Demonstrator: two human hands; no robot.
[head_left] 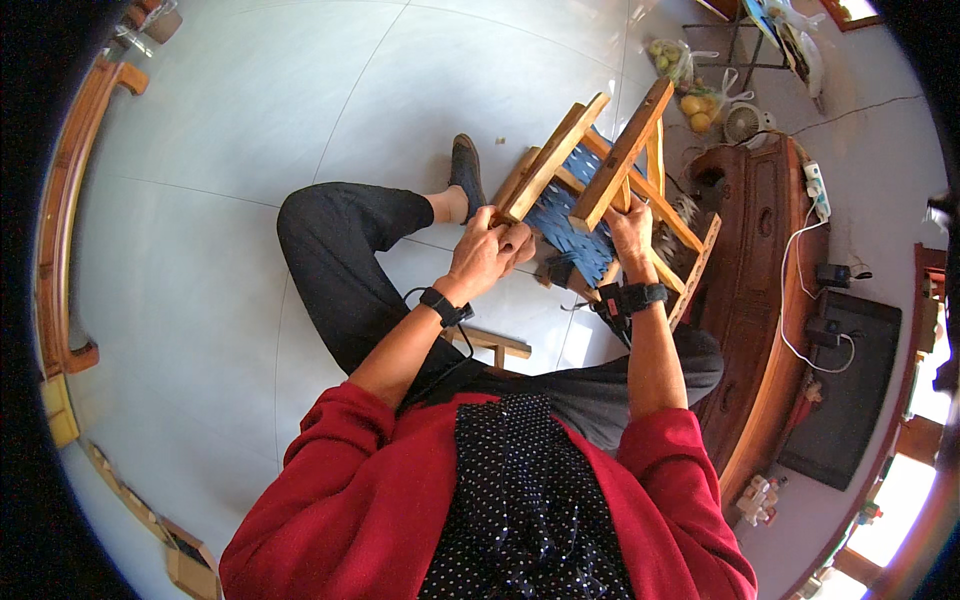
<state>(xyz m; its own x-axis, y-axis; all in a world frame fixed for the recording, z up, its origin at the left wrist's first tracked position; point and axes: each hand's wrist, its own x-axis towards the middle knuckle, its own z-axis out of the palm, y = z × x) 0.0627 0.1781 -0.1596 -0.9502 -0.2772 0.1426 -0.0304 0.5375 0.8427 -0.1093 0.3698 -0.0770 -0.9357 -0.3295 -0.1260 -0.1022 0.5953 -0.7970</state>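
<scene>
Head view: the left hand (487, 252) is clenched around one leg of the overturned wooden stool with blue woven strap seat (590, 205), held over the lap. The right hand (632, 235) grasps the neighbouring leg, the blue weave lying between both hands above the pale tiled floor (250, 130).

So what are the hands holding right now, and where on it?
Both grip a wooden stool frame with blue woven webbing: the left hand at the end of one leg, the right hand on the frame beside the webbing.
</scene>
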